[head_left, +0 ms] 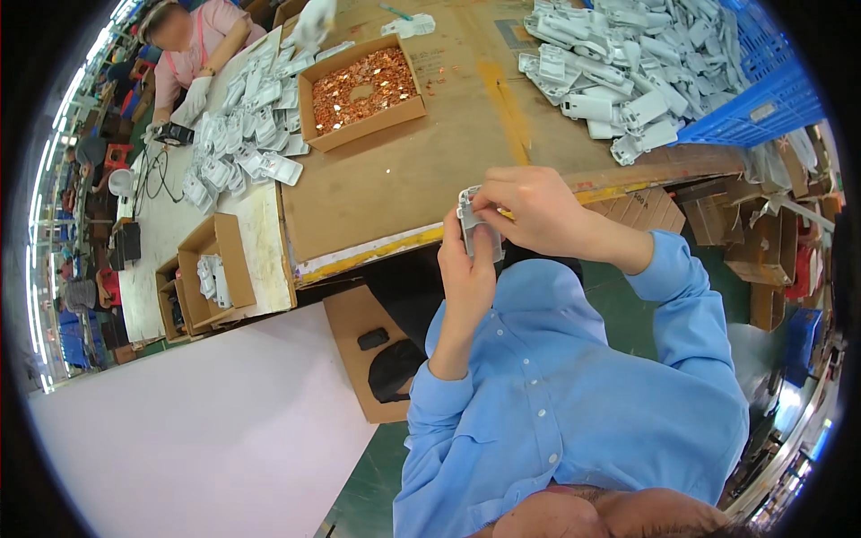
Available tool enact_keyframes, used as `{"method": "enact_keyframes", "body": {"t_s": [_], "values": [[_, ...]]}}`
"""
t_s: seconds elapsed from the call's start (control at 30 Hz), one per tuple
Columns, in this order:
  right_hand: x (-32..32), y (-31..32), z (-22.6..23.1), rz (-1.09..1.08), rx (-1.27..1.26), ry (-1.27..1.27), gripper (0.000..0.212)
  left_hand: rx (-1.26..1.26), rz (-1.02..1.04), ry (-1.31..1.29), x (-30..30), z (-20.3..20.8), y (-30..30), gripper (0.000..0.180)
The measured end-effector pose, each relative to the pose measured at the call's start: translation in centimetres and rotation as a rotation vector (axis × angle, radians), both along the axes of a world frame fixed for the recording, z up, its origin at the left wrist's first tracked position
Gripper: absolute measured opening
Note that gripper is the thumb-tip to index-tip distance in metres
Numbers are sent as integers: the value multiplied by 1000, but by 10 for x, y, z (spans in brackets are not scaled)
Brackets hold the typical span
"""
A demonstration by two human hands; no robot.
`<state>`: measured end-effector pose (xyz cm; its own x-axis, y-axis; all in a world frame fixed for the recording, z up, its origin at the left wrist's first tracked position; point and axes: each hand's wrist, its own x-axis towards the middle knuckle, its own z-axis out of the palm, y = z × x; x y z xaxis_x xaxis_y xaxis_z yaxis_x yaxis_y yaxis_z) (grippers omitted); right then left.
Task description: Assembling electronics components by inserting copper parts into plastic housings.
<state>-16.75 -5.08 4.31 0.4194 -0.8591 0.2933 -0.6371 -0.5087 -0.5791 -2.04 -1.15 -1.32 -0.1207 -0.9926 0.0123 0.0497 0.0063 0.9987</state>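
Apparently unfinished, one pale casing [466, 215] is in our hands at the table's [457, 134] near edge.
Our left hand [468, 280] clasps it, thumb over its inside; our right hand [531, 211] pinches at its far end, on what we cannot tell. Beyond lie a carton [372, 126] of coppery pieces [341, 112], a left heap of casings [260, 125] and a right heap of casings [587, 108]; which is done, which left, we cannot judge.

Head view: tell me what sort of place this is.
Probably a factory assembly workshop: white plastic casings lie heaped on the workbench, a cardboard box holds small copper-coloured pieces, and a co-worker in pink is nearby.
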Motion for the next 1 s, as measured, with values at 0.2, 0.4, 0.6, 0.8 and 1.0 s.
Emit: {"method": "enact_keyframes", "body": {"t_s": [0.2, 0.4, 0.6, 0.8, 1.0], "values": [[-8, 8, 7, -84, 190, -63, 10, 29, -13, -54, -7, 11, 12, 31], [-14, 8, 14, -115, 282, 0, 19, -29, -41, -133, -6, 1, 19, 35], [-19, 9, 10, -78, 234, -60, 22, -76, -47, -117, -7, 1, 20, 36], [-17, 19, -1, -80, 192, -163, 22, 55, -21, 157, -8, 2, 20, 32], [-16, 21, -7, -79, 215, -196, 19, 131, -12, 172, -9, -2, 19, 26]]}}
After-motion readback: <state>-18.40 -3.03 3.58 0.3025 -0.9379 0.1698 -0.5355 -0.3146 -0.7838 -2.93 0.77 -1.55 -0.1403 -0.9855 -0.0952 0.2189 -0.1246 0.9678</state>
